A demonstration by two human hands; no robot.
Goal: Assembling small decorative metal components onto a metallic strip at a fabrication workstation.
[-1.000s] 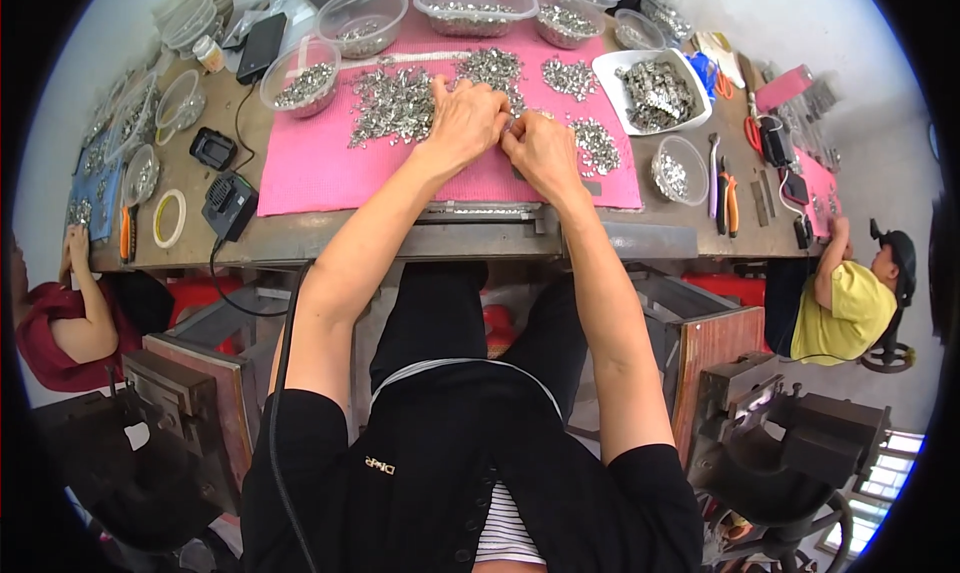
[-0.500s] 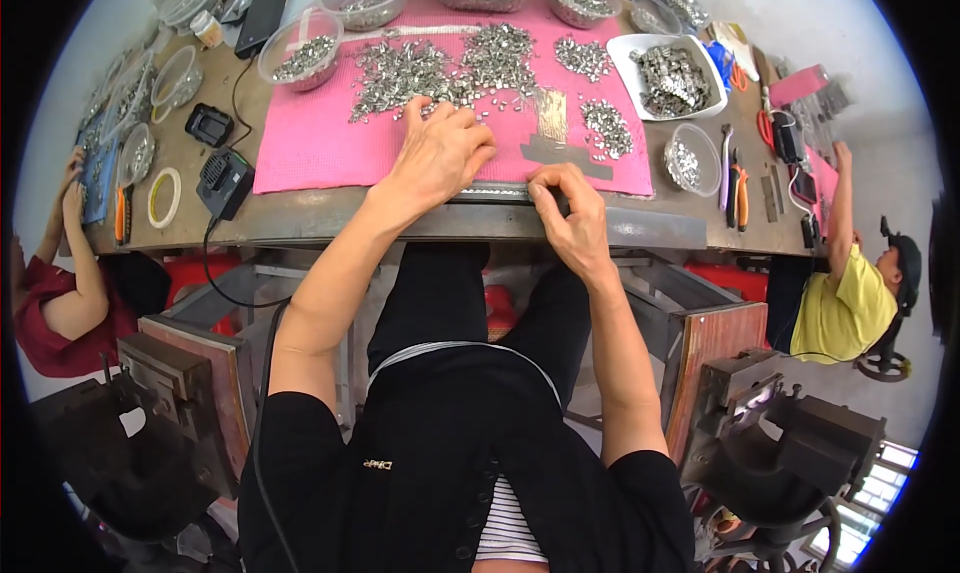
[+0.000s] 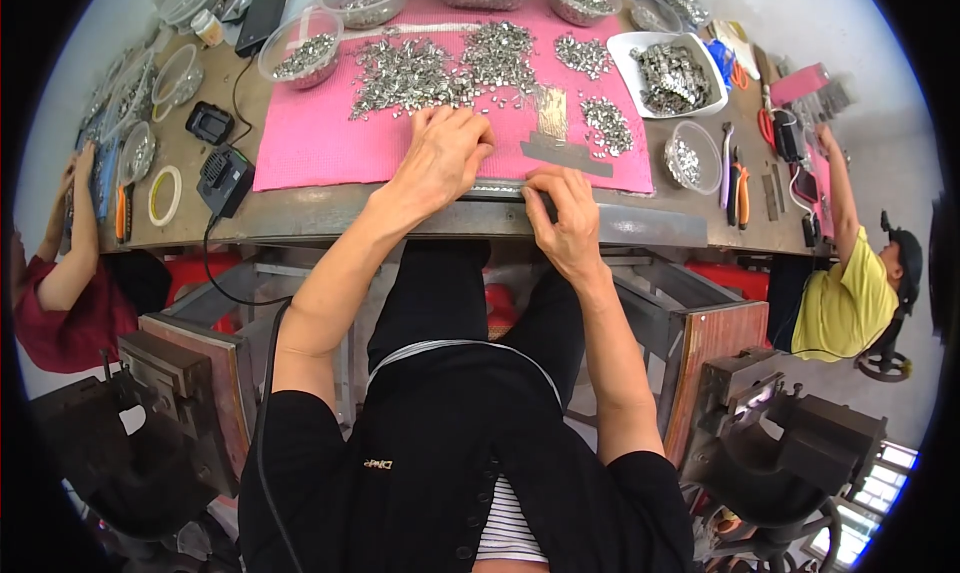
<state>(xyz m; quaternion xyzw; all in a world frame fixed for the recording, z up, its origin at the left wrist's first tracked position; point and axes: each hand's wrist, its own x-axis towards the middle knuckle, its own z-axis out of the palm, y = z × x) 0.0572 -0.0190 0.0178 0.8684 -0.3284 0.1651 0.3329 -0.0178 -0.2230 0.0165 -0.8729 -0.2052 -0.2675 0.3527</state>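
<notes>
Along the near edge of the pink mat point(image 3: 310, 153), the person's right hand point(image 3: 567, 211) bends its fingers at the right end of a narrow metal rail point(image 3: 497, 188), its grip impossible to tell. Half curled over the mat, the left hand point(image 3: 445, 153) sits just below heaped silvery metal pieces point(image 3: 405, 76), its fingertips too hidden to show whether it holds one.

Two small metal-piece piles point(image 3: 607, 128), one white tray point(image 3: 626, 67), one pale ring point(image 3: 153, 199), two co-workers point(image 3: 850, 308)
</notes>
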